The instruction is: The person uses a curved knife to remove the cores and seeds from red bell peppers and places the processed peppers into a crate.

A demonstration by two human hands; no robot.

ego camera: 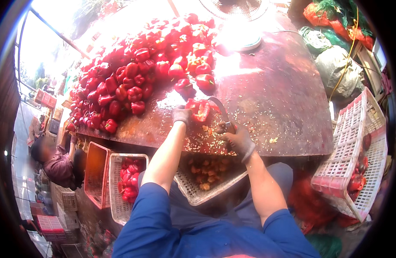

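My gloved left hand [182,115] holds the left side of a cut-open red bell pepper [199,109] on the table [275,106]. Its pale inner flesh faces up. Gripped by the handle in my gloved right hand [238,141] is a knife with a curved blade [220,105], which reaches up beside the pepper's right edge. Pale seeds [211,142] are scattered around both hands. Just beyond the cut pepper sit whole red bell peppers, in front of a large heap of red bell peppers [130,74] on the left.
Below the table edge, a crate [193,198] contains pepper cores. Left of it are a white crate [113,193] of red peppers and an orange crate [96,174]. More crates [340,154] stand right. A fan [236,8] is at the back; a person [60,164] works at left.
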